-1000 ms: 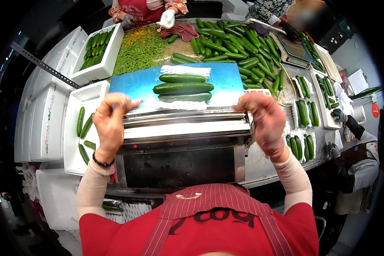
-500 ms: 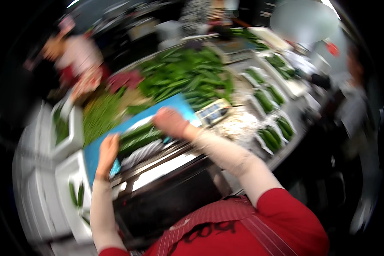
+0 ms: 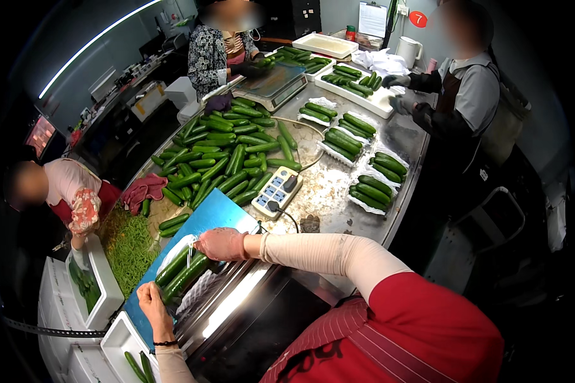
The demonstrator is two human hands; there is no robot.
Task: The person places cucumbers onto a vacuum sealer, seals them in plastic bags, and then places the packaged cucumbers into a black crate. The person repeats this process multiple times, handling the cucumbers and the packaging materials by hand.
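Long green cucumbers lie between my hands on a white tray, over a wrapping machine with a metal front. Glints of clear plastic film show across them. My right hand, pinkish as if thinly gloved, is closed at their far end, pinching the film there. At the near left end my left hand is closed, its fingers curled at the film's edge; the grip itself is partly hidden. A white foam-like netting sits beside the cucumbers. Beneath them is a blue board.
A heap of loose cucumbers covers the table's middle, with a power strip before it. Filled trays line the right side. Shredded greens and white boxes are at left. Co-workers stand at left, back and right.
The view has turned and sharpened, bringing the co-workers and back wall into sight. My hands appear lower and further left, still closed at both ends of the cucumbers.
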